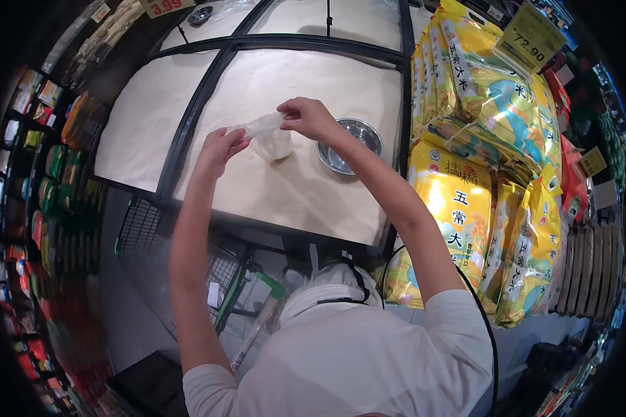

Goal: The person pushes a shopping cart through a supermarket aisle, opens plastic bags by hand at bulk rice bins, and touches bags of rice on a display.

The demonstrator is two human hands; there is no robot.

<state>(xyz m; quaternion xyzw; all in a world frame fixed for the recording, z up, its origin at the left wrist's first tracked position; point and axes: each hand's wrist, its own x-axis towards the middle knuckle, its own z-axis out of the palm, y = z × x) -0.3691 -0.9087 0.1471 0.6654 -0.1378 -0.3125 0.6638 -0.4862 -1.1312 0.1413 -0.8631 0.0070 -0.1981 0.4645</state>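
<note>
A clear plastic bag [273,144] with some white grain in its bottom hangs between my hands, above the bin. My left hand [224,148] pinches the left side of its top edge. Fingers of my right hand [309,118] are closed on the other side of that edge. Under them spreads a wide bin of pale grain [257,187] that looks like rice. A round metal bowl [351,165] rests on the grain, partly hidden behind my right forearm.
Stacked yellow rice bags [448,201] stand close on the right, below a price sign [529,38]. Black dividers [188,128] separate neighbouring grain bins. A shopping cart [224,274] with green trim is below the bin's front edge. Packed shelves [55,181] line the left.
</note>
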